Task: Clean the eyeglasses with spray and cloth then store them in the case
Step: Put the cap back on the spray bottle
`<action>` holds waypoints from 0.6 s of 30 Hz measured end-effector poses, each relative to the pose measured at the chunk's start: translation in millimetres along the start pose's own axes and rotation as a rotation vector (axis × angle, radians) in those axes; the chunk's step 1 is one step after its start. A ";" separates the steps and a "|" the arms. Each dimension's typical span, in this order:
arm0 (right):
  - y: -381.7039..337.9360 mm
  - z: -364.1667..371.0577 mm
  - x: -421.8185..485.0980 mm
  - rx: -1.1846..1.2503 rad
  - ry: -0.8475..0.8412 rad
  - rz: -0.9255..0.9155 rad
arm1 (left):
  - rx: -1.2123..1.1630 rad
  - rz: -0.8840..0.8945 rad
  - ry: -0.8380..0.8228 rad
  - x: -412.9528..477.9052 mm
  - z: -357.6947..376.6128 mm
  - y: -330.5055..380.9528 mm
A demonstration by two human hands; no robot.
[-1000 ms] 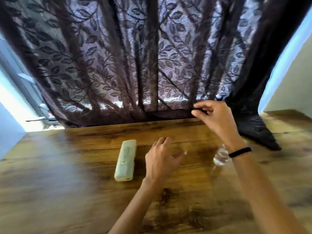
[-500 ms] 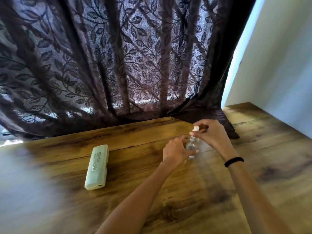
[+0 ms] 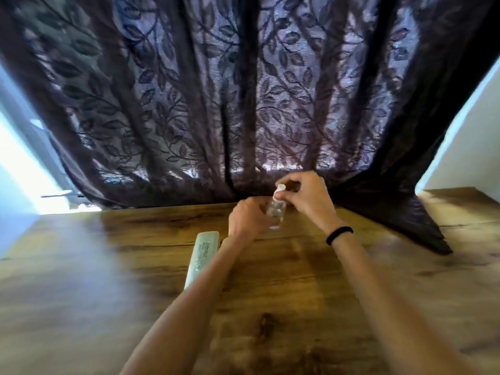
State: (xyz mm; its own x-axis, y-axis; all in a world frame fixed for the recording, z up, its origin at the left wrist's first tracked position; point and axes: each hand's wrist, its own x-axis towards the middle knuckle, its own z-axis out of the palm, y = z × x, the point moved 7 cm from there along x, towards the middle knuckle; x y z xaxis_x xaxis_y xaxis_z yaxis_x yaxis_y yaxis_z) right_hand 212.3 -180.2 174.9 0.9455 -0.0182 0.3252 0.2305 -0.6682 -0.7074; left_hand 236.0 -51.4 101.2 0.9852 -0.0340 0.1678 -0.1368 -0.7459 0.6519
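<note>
- While the left hand curls its fingers round the body of the small clear spray bottle, the bottle stays upright near the far edge of the wooden table.
- The right hand pinches the bottle's white cap from above.
- The pale green case lies closed on the table, its near end hidden by the left forearm.
- A leaf-patterned curtain hangs behind.
</note>
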 end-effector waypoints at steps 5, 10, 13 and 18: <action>-34.4 60.5 27.5 0.087 -0.088 -0.081 | 0.056 -0.099 0.101 4.7 -43.1 -53.9; -48.0 105.4 36.6 0.105 -0.159 -0.112 | 0.058 -0.168 0.156 -0.5 -54.8 -90.1; -46.0 120.2 36.2 0.116 -0.170 -0.118 | 0.040 -0.190 0.175 -3.9 -54.4 -102.4; -44.1 122.7 31.7 0.120 -0.153 -0.126 | 0.022 -0.192 0.206 -6.2 -51.1 -105.3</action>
State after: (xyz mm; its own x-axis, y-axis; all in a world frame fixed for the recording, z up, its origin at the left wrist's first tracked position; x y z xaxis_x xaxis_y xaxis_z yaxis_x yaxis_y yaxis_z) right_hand 260.4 -60.0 139.4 0.9294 0.1788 0.3230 0.3657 -0.5651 -0.7395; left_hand 239.0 61.3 69.3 0.9510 0.2431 0.1912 0.0545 -0.7402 0.6701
